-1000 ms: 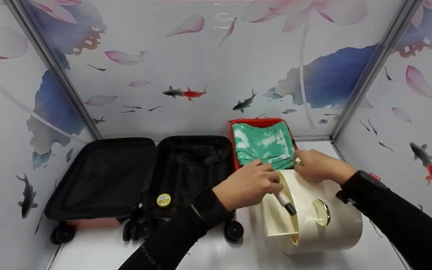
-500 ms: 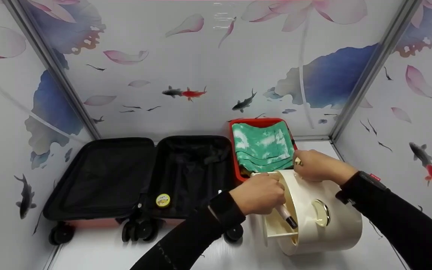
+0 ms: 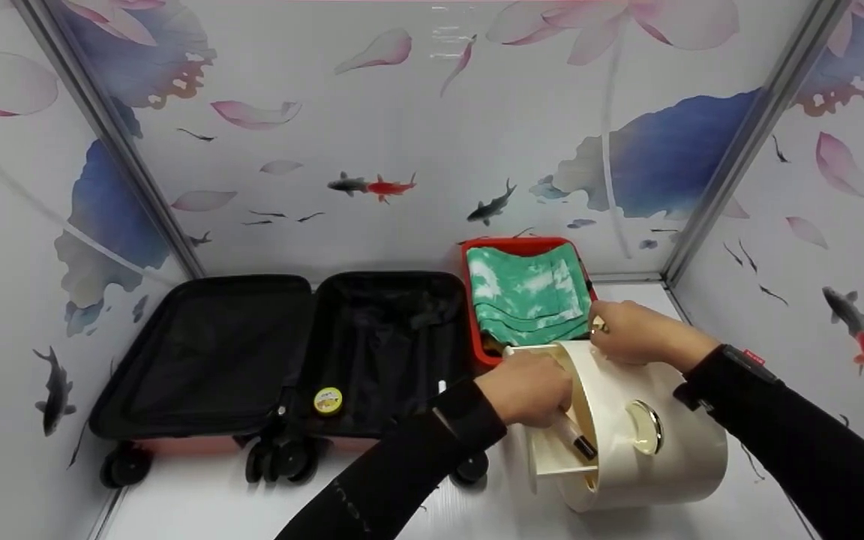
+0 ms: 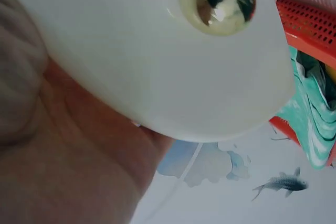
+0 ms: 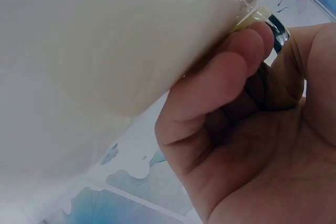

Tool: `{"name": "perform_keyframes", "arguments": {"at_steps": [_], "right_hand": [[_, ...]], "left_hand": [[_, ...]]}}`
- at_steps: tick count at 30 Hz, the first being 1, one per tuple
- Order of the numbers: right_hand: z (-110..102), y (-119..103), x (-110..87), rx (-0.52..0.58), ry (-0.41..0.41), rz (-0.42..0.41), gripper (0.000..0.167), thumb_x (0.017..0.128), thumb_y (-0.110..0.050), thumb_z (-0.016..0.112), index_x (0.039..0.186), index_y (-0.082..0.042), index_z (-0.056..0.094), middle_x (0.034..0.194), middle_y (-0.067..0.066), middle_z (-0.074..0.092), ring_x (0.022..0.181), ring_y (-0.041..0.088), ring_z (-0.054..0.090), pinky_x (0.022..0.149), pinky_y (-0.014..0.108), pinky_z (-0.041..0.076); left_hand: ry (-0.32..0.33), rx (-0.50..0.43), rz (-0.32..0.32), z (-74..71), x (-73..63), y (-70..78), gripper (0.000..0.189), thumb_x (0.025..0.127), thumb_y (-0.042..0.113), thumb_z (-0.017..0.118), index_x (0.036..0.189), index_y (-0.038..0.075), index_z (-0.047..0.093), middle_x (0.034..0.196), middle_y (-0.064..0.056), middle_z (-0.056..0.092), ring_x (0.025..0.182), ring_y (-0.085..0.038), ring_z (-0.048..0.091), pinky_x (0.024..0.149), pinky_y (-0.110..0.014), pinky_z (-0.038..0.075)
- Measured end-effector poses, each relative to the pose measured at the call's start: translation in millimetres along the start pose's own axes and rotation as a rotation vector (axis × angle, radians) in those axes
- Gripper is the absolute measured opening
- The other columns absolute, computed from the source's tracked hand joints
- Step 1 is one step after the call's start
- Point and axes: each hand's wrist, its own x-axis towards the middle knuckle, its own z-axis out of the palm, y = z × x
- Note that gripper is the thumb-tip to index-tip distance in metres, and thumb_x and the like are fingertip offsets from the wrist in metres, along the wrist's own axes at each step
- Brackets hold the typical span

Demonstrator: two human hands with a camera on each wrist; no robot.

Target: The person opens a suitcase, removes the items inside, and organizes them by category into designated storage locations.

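A cream storage box (image 3: 672, 465) with rounded sides stands at the right of the head view, its drawer (image 3: 563, 463) pulled out to the left. Over that drawer, my left hand (image 3: 528, 386) holds a slim pale pink tube (image 3: 580, 441) with a black end, which slants down into it. The left fingertips are hidden; in the left wrist view the drawer front (image 4: 173, 82) with its shiny round knob covers them. My right hand (image 3: 631, 330) grips a gold-rimmed handle (image 5: 273, 27) at the box's upper side, fingers curled against the cream wall.
An open black-lined suitcase (image 3: 203, 360) lies at left and centre, with a round yellow-lidded tin (image 3: 328, 401) and a small white item (image 3: 442, 386) in it. Behind the box, a red basket (image 3: 514, 241) holds folded green cloth (image 3: 526, 292). Printed walls enclose the white surface.
My left hand has moved right and down, bringing the tube lower into the drawer. My right hand stays on the handle, and the box has not visibly shifted.
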Motion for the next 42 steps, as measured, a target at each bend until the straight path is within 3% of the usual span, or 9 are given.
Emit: {"name": "perform_keyframes", "arguments": {"at_steps": [4,8,13,16,19,23,32,37,42], "right_hand": [[1.2,1.0,0.0,0.001,0.000,-0.004,0.024,0.096,-0.013,0.059,0.115,-0.002,0.067,0.100,0.015,0.073,0.085,0.027,0.066,0.071,0.036,0.051],[1.0,1.4,-0.3,-0.002,-0.003,0.002,0.024,0.096,-0.013,0.058,0.115,-0.002,0.067,0.100,0.015,0.074,0.085,0.026,0.066,0.071,0.036,0.051],[0.3,0.3,-0.1,-0.005,-0.025,0.005,0.025,0.097,-0.014,0.057,0.117,-0.002,0.066,0.099,0.013,0.072,0.083,0.025,0.063,0.072,0.035,0.049],[0.1,-0.9,0.2,0.006,-0.034,0.011,0.026,0.097,-0.014,0.057,0.118,-0.002,0.065,0.099,0.014,0.071,0.082,0.025,0.063,0.070,0.035,0.049],[0.4,-1.2,0.6,0.016,-0.040,0.024,0.026,0.098,-0.013,0.057,0.120,-0.001,0.065,0.098,0.015,0.070,0.080,0.024,0.063,0.065,0.034,0.049],[1.7,-0.3,1.2,0.019,-0.045,0.032,0.028,0.098,-0.013,0.057,0.122,-0.001,0.065,0.099,0.016,0.070,0.077,0.024,0.063,0.062,0.034,0.049],[3.1,0.1,-0.3,0.010,-0.032,0.025,0.027,0.099,-0.014,0.057,0.120,-0.001,0.066,0.101,0.016,0.072,0.081,0.025,0.065,0.066,0.035,0.049],[1.2,-0.8,-0.7,-0.003,-0.026,0.018,0.028,0.098,-0.014,0.057,0.121,0.000,0.066,0.103,0.018,0.072,0.083,0.026,0.065,0.067,0.035,0.049],[-0.5,-0.9,-0.7,-0.011,-0.017,0.001,0.028,0.097,-0.014,0.058,0.119,0.001,0.066,0.103,0.019,0.073,0.082,0.026,0.065,0.066,0.036,0.049]], "left_hand": [[-0.001,-0.049,-0.004,-0.2,-1.5,-1.1,0.013,0.087,0.016,0.083,0.078,0.025,0.079,0.080,0.010,0.074,0.078,-0.010,0.066,0.062,-0.026,0.042],[0.081,-0.093,0.016,-0.7,-8.3,-6.9,0.007,0.091,0.020,0.083,0.093,0.026,0.086,0.093,0.009,0.079,0.086,-0.012,0.071,0.069,-0.026,0.052],[0.365,-0.080,0.034,-1.2,-26.6,-24.2,0.014,0.104,0.023,0.073,0.101,0.022,0.086,0.096,0.005,0.077,0.091,-0.017,0.072,0.080,-0.031,0.058],[0.537,-0.115,-0.002,3.0,-41.5,-36.3,0.016,0.107,0.020,0.068,0.101,0.019,0.082,0.096,0.004,0.075,0.092,-0.016,0.070,0.083,-0.030,0.057],[0.628,-0.184,-0.054,13.4,-56.0,-45.7,0.013,0.109,0.020,0.067,0.104,0.019,0.078,0.099,0.004,0.072,0.092,-0.013,0.068,0.084,-0.027,0.057],[0.634,-0.304,-0.115,34.5,-72.4,-50.1,0.011,0.109,0.021,0.066,0.107,0.018,0.076,0.098,0.004,0.071,0.088,-0.010,0.066,0.079,-0.025,0.057],[0.465,-0.494,-0.094,79.7,-89.8,-41.5,0.014,0.107,0.029,0.071,0.113,0.020,0.080,0.103,0.007,0.082,0.087,-0.004,0.074,0.080,-0.015,0.056],[0.474,-0.485,-0.098,89.0,-87.1,-33.1,0.015,0.109,0.030,0.071,0.114,0.018,0.078,0.102,0.006,0.082,0.087,-0.008,0.077,0.078,-0.014,0.056],[0.509,-0.470,-0.105,87.1,-79.2,-24.1,0.017,0.110,0.030,0.070,0.119,0.019,0.079,0.101,0.007,0.081,0.087,-0.004,0.075,0.078,-0.014,0.056]]}}
